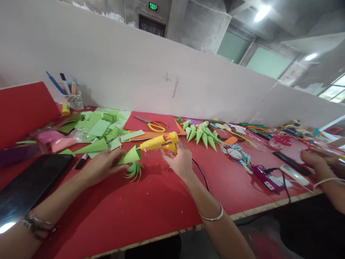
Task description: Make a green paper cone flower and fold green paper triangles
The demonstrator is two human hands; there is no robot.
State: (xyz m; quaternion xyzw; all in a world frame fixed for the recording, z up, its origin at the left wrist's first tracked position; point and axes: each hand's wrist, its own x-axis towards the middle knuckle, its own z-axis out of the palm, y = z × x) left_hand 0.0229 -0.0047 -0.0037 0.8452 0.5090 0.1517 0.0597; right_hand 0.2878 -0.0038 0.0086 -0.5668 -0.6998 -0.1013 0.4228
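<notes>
My left hand (pixel 109 163) grips a light green paper cone (pixel 132 155), its wide mouth turned to the right. In my right hand (pixel 180 158) is a yellow hot glue gun (pixel 156 142), my fingers wrapped round its handle. The nozzle points left and meets, or nearly meets, the rim of the cone; I cannot tell which. Just below the cone is a fringed, curled green paper piece (pixel 134 169); whether it touches my left hand is unclear. A black cord (pixel 201 169) trails from behind my right hand.
Green paper scraps (pixel 99 126), yellow-handled scissors (pixel 156 126) and green paper cones (pixel 201 132) lie along the back. A dark tablet-like slab (pixel 37 180) lies left. A purple power strip (pixel 268 178) sits right, near another person's hands (pixel 320 162). A pen cup (pixel 74 100) stands back left.
</notes>
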